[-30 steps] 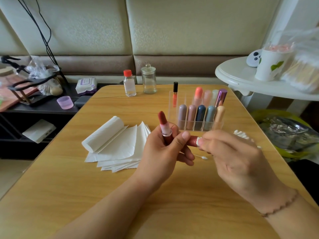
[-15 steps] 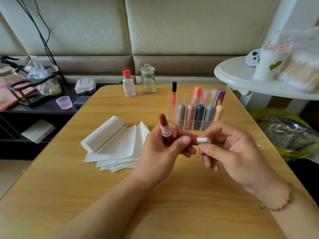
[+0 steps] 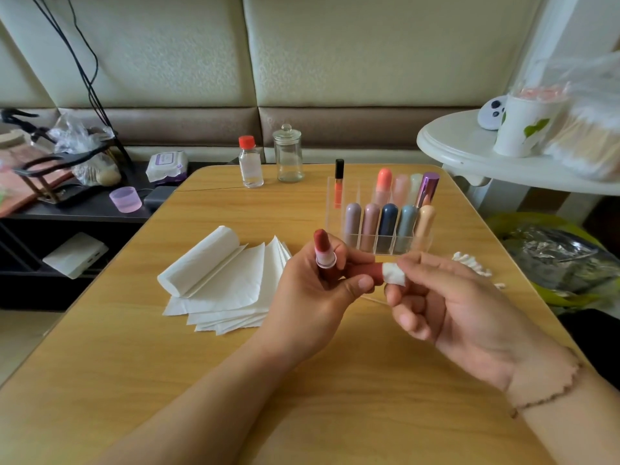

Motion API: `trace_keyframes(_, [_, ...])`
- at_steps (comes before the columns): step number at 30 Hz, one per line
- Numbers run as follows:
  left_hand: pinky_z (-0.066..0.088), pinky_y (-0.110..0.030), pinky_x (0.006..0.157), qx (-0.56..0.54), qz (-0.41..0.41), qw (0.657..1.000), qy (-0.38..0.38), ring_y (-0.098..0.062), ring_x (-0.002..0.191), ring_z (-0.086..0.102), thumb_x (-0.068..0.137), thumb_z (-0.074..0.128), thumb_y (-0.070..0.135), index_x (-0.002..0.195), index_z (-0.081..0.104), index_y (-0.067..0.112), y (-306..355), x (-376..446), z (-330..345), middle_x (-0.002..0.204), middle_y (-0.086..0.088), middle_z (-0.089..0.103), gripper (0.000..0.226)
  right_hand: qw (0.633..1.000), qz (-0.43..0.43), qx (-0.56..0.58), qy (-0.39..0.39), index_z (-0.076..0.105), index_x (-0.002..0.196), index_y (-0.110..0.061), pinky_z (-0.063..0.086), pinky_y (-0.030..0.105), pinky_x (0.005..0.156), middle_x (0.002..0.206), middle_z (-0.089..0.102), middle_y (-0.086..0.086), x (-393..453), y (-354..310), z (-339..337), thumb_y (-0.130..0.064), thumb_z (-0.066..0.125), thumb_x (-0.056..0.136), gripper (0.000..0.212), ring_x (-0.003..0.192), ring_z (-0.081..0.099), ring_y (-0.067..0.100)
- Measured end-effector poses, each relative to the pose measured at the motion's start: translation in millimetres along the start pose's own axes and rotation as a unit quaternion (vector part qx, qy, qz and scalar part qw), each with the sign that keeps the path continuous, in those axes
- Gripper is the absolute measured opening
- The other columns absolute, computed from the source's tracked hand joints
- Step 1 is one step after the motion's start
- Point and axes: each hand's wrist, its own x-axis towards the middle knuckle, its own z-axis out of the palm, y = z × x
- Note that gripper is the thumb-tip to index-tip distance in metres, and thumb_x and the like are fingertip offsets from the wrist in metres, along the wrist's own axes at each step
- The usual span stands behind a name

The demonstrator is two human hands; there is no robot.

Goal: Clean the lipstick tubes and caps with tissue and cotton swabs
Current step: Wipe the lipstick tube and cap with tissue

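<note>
1. Left hand point(image 3: 312, 297), frame centre, grip closed round an open red lipstick tube point(image 3: 323, 255) held upright, and its red cap point(image 3: 364, 273) lying sideways under the thumb.
2. Right hand point(image 3: 453, 307), grip pinching a small tissue wad point(image 3: 394, 275) against the cap's open end.
3. Wooden worktop point(image 3: 167, 364): fanned tissue stack point(image 3: 228, 286) left of centre, clear acrylic organizer point(image 3: 385, 243) of lipsticks behind the hands, cotton swabs point(image 3: 469, 263) to the right.
4. Upper centre: red-capped bottle point(image 3: 250, 162), glass jar point(image 3: 288, 154); padded bench behind.
5. No writing is legible.

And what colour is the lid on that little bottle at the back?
The little bottle's lid is red-orange, seen clearly in the head view.
</note>
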Motion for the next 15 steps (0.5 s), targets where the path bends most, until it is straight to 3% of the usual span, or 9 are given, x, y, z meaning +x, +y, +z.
trace_keyframes(4, [0.055,-0.027,0.069,-0.011,-0.01,1.0,-0.009,-0.023,0.083,0.073,0.084,0.064,-0.009,0.088,0.045,-0.001,1,1,1,0.091,-0.013,0.071,0.022,0.997,-0.052,-0.057,0.003,0.063,0.083,-0.006,0.043,0.021,0.04,0.066,0.061,0.014,-1,0,-1,-0.008,0.069,0.074,0.011,0.048,0.055,0.018])
trace_keyframes(6, [0.054,-0.028,0.062,-0.017,-0.014,1.0,-0.022,-0.024,0.07,0.069,0.086,0.061,-0.001,0.09,0.044,-0.006,2,1,0,0.086,-0.012,0.073,0.018,0.965,-0.166,-0.204,-0.003,0.062,0.085,-0.009,0.048,0.024,0.047,0.064,0.063,0.008,0,4,-5,-0.003,0.072,0.08,0.012,0.052,0.059,0.018])
trace_keyframes(7, [0.053,-0.029,0.06,-0.017,-0.017,0.999,-0.029,-0.024,0.065,0.067,0.088,0.059,0.001,0.089,0.043,-0.004,3,1,-1,0.083,-0.012,0.072,0.017,0.907,-0.257,-0.335,0.005,0.062,0.087,-0.014,0.05,0.024,0.052,0.065,0.063,0.003,0,7,-9,0.0,0.073,0.084,0.017,0.056,0.06,0.015])
trace_keyframes(10, [0.051,-0.029,0.054,0.007,-0.027,0.999,-0.046,-0.021,0.055,0.062,0.092,0.058,0.001,0.083,0.039,0.007,7,1,-3,0.072,-0.012,0.066,0.022,0.602,-0.474,-0.643,0.009,0.055,0.095,-0.021,0.051,0.022,0.066,0.077,0.061,-0.006,1,13,-20,0.009,0.068,0.082,0.035,0.069,0.058,0.012])
trace_keyframes(11, [0.051,-0.029,0.052,0.011,-0.029,0.998,-0.052,-0.02,0.053,0.061,0.093,0.058,0.0,0.083,0.039,0.007,9,0,-3,0.069,-0.008,0.066,0.023,0.553,-0.502,-0.665,0.005,0.053,0.098,-0.02,0.05,0.019,0.069,0.079,0.06,-0.004,1,14,-22,0.01,0.066,0.081,0.036,0.071,0.056,0.012])
trace_keyframes(12, [0.051,-0.029,0.052,0.008,-0.029,0.998,-0.052,-0.02,0.053,0.06,0.093,0.058,-0.001,0.082,0.039,0.008,9,0,-3,0.07,-0.005,0.068,0.024,0.543,-0.514,-0.664,0.013,0.052,0.098,-0.019,0.049,0.017,0.07,0.078,0.06,-0.003,1,17,-23,0.007,0.066,0.082,0.035,0.071,0.055,0.011])
trace_keyframes(13, [0.051,-0.03,0.054,0.0,-0.027,0.998,-0.048,-0.022,0.054,0.061,0.093,0.058,-0.001,0.082,0.039,0.007,10,0,-3,0.074,-0.005,0.071,0.024,0.575,-0.506,-0.641,0.036,0.052,0.099,-0.018,0.05,0.018,0.068,0.078,0.061,-0.004,0,18,-21,0.005,0.068,0.083,0.032,0.07,0.057,0.01])
trace_keyframes(14, [0.052,-0.031,0.057,-0.007,-0.023,0.999,-0.039,-0.023,0.057,0.063,0.092,0.06,-0.001,0.083,0.04,0.005,8,1,-4,0.078,-0.007,0.073,0.023,0.653,-0.477,-0.585,0.063,0.052,0.099,-0.017,0.053,0.021,0.064,0.078,0.064,-0.003,0,18,-18,0.003,0.07,0.084,0.031,0.07,0.062,0.012])
trace_keyframes(15, [0.053,-0.031,0.061,-0.009,-0.018,0.999,-0.031,-0.024,0.062,0.064,0.09,0.061,-0.002,0.084,0.041,0.002,7,2,-5,0.082,-0.009,0.074,0.021,0.768,-0.41,-0.485,0.081,0.053,0.101,-0.016,0.055,0.025,0.06,0.078,0.068,0.001,0,17,-14,0.004,0.07,0.085,0.031,0.069,0.068,0.015])
